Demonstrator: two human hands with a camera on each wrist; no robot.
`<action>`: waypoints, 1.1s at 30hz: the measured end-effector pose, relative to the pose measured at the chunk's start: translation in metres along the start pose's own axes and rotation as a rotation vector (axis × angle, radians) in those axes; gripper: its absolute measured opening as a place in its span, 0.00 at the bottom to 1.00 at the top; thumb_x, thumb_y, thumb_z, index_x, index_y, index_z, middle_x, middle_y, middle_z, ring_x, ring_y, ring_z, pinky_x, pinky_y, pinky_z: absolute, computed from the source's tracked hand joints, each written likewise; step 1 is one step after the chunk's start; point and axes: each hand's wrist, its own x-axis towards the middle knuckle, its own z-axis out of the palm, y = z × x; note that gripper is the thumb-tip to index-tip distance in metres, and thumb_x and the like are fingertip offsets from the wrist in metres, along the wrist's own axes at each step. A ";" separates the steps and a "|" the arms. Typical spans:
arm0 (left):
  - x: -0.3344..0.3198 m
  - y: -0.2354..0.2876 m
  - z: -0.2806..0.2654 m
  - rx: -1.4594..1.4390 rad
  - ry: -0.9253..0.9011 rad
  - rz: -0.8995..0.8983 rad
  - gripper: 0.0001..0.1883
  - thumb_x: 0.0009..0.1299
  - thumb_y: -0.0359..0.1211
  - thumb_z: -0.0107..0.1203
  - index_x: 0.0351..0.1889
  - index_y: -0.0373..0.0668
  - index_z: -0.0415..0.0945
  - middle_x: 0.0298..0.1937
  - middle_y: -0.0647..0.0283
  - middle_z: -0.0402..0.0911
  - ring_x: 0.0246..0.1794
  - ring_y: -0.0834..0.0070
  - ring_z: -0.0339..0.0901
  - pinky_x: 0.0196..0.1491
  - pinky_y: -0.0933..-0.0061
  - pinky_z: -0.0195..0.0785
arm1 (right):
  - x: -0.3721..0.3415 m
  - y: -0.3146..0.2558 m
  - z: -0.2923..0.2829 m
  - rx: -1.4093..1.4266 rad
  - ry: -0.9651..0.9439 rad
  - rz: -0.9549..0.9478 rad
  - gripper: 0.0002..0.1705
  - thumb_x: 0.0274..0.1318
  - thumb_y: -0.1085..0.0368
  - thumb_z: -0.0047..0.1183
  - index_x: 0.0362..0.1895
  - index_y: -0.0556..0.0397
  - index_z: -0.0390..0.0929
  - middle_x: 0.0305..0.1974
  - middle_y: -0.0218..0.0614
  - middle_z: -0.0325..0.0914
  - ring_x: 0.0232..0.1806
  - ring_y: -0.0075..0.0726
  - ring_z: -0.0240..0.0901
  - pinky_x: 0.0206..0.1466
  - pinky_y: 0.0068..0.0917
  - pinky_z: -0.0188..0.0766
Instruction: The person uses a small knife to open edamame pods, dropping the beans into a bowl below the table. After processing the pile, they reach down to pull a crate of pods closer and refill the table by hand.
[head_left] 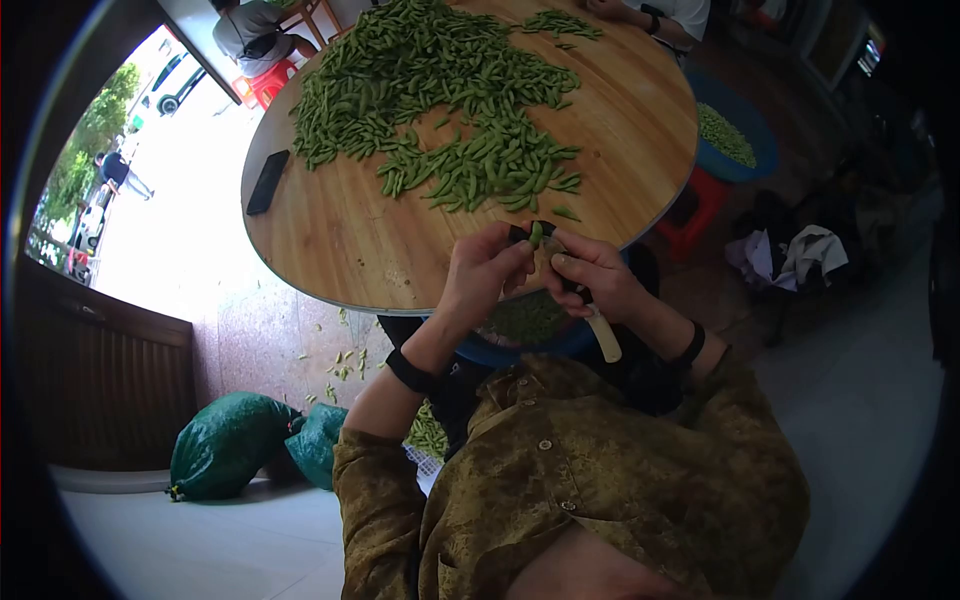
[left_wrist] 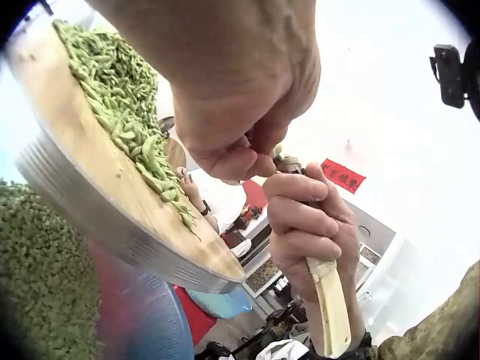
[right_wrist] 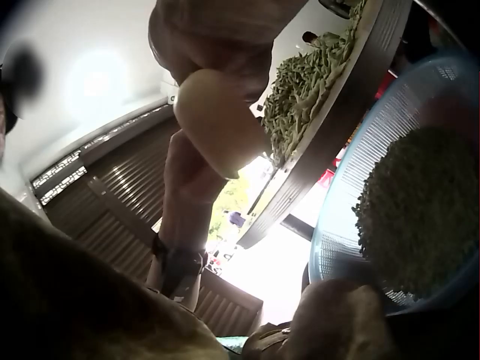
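My left hand (head_left: 485,272) pinches a green soybean pod (head_left: 537,234) between thumb and fingertips, close over the near table edge. Dark coverings show on its fingertips. The right hand (head_left: 602,280) curls round a tool with a cream handle (head_left: 604,338), its thumb up by the pod. That handle (left_wrist: 331,307) has a long slot in the left wrist view and sticks out below the fist; the tool's working end is hidden among the fingers. Both hands meet at the pod. Beyond them a large heap of soybean pods (head_left: 420,75) covers much of the round wooden table (head_left: 630,130).
Below the hands, a blue basket (right_wrist: 330,232) holds shelled beans. A dark phone-like slab (head_left: 268,182) lies at the table's left. Another blue basin (head_left: 760,150) of beans stands on a red stool (head_left: 700,215). Green sacks (head_left: 235,440) and scattered pods lie on the floor; other people sit nearby.
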 end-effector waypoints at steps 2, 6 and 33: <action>-0.001 0.001 0.001 0.027 0.010 0.016 0.06 0.70 0.30 0.52 0.39 0.37 0.75 0.25 0.67 0.77 0.20 0.84 0.69 0.23 0.84 0.59 | 0.001 0.000 0.000 -0.057 0.027 -0.004 0.27 0.67 0.67 0.36 0.69 0.54 0.53 0.28 0.31 0.66 0.19 0.18 0.57 0.18 0.15 0.57; -0.002 0.000 0.002 0.012 0.031 0.065 0.06 0.70 0.29 0.52 0.39 0.37 0.75 0.25 0.67 0.77 0.21 0.84 0.70 0.24 0.84 0.59 | 0.001 -0.004 0.004 -0.105 0.045 -0.009 0.26 0.67 0.68 0.37 0.68 0.55 0.55 0.27 0.31 0.65 0.18 0.18 0.57 0.18 0.15 0.57; -0.005 -0.015 0.007 1.007 0.329 0.905 0.05 0.65 0.28 0.55 0.33 0.36 0.71 0.24 0.54 0.74 0.20 0.57 0.73 0.24 0.62 0.65 | 0.005 0.013 0.016 0.440 0.149 0.071 0.13 0.67 0.66 0.41 0.53 0.50 0.70 0.29 0.32 0.70 0.19 0.17 0.59 0.15 0.12 0.57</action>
